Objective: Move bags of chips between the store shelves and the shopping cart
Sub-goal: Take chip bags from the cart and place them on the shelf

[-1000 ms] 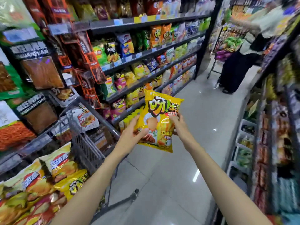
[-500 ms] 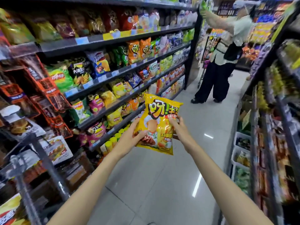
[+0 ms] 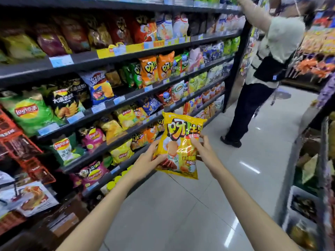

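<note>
A yellow chip bag (image 3: pixel 181 142) with bold lettering is held upright in front of me over the aisle floor. My left hand (image 3: pixel 147 160) grips its lower left edge and my right hand (image 3: pixel 204 153) grips its right side. To the left run the dark store shelves (image 3: pixel 108 107), packed with chip bags. Two orange bags (image 3: pixel 156 67) with the same lettering stand on the second shelf from the top. The shopping cart is out of view.
Another person (image 3: pixel 262 69) stands further down the aisle, reaching up to the top shelf. A second shelf unit (image 3: pixel 319 160) lines the right side. Orange racks (image 3: pixel 21 147) of snacks hang at the lower left. The tiled floor (image 3: pixel 208 205) runs between the shelves.
The view has swung away from the cart, which left the frame, toward the chip shelves. Both hands keep their hold on the yellow bag, which stays in front of me.
</note>
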A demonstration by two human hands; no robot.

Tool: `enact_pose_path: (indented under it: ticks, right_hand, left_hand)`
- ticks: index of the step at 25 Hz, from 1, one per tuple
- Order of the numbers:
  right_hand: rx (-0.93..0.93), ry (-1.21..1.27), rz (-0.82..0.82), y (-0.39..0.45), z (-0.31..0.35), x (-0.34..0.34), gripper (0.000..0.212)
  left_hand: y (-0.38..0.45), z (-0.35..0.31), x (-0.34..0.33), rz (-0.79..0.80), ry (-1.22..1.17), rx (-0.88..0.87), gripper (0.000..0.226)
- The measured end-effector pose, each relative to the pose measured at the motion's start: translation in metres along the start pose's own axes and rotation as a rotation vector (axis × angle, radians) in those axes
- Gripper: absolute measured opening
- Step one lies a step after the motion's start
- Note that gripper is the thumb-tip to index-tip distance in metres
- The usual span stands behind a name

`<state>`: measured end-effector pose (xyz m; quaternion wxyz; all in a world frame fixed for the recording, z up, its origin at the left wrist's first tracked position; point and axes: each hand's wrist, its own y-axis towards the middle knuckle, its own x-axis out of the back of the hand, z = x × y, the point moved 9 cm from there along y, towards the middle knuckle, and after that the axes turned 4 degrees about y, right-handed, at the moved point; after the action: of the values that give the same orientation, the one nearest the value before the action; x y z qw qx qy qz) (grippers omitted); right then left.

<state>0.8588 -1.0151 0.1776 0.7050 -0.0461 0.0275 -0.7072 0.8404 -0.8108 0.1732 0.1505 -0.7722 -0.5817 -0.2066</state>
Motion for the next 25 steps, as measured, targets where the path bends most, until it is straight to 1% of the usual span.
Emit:
enact_pose_path:
  ticks: [2,4,6,8,11,14,19,22,25]
  right_hand:
    - [0.014,-0.010,0.066,0.049,0.004,0.011,0.048]
    - [0.013,-0.028,0.120,0.101,0.006,0.020,0.053]
    - [0.022,-0.073,0.175,0.146,0.010,0.023,0.051]
    - [0.023,-0.117,0.237,0.184,0.016,0.017,0.056]
    - [0.013,-0.138,0.366,0.229,0.025,-0.010,0.056]
    - [0.016,-0.137,0.445,0.268,0.034,-0.046,0.058]
    - [0.054,-0.167,0.480,0.344,0.049,-0.108,0.063]
    - [0.079,-0.187,0.481,0.398,0.063,-0.146,0.058]
    - [0.133,-0.201,0.478,0.443,0.076,-0.176,0.054]
  left_hand:
    - [0.041,0.008,-0.006,-0.035,-0.028,0.033,0.051]
    - [0.077,0.005,-0.008,-0.089,-0.042,0.053,0.056]
    - [0.104,0.008,-0.005,-0.146,-0.032,0.084,0.061]
    - [0.124,0.015,0.002,-0.197,-0.034,0.118,0.062]
    - [0.148,0.030,0.021,-0.286,-0.036,0.220,0.059]
    - [0.169,0.036,0.054,-0.381,0.042,0.235,0.052]
    - [0.222,0.082,0.119,-0.500,0.110,0.254,0.070]
    - [0.261,0.106,0.158,-0.544,0.082,0.257,0.075]
    - [0.294,0.117,0.197,-0.612,0.121,0.259,0.080]
